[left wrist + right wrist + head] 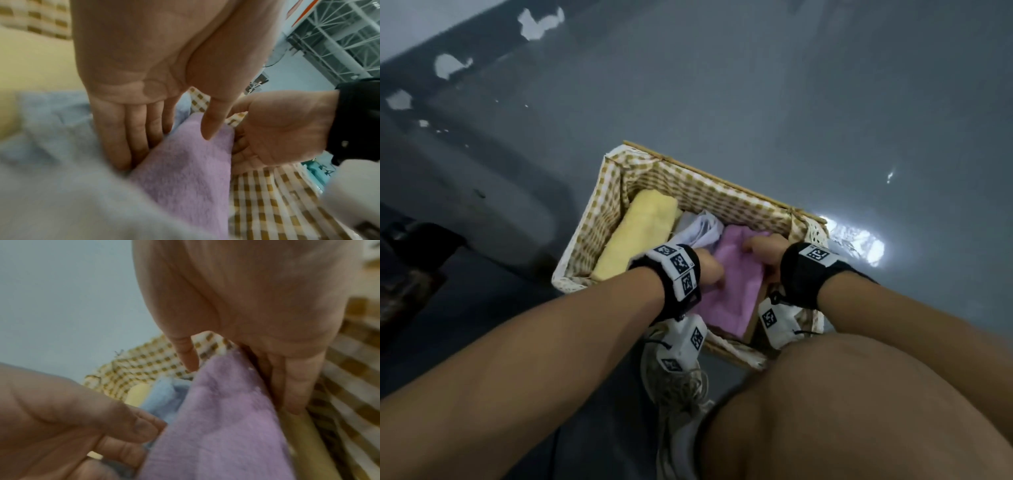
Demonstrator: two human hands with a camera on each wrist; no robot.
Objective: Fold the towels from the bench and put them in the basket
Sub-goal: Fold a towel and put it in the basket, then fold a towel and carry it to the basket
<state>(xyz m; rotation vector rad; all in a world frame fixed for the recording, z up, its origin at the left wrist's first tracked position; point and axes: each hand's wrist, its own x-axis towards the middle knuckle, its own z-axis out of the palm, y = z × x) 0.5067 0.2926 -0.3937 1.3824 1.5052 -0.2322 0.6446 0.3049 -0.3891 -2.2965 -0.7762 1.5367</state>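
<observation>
A wicker basket point(722, 185) with a checked lining stands on the grey floor. Inside, a rolled yellow towel point(640, 236) lies along its left side, with a pale blue towel point(700, 229) beside it. A folded purple towel point(736, 284) sits at the right end, held between both hands. My left hand point(710, 265) has its fingers point(121, 146) straight down the towel's left side and its thumb across the top. My right hand point(763, 248) grips the opposite edge, with fingers point(287, 394) between the purple towel point(226, 426) and the lining.
My bare knee point(859, 411) and a white laced shoe point(681, 383) are close in front of the basket's near rim. A dark object point(414, 246) sits on the floor at far left. Grey floor point(825, 102) stretches beyond the basket.
</observation>
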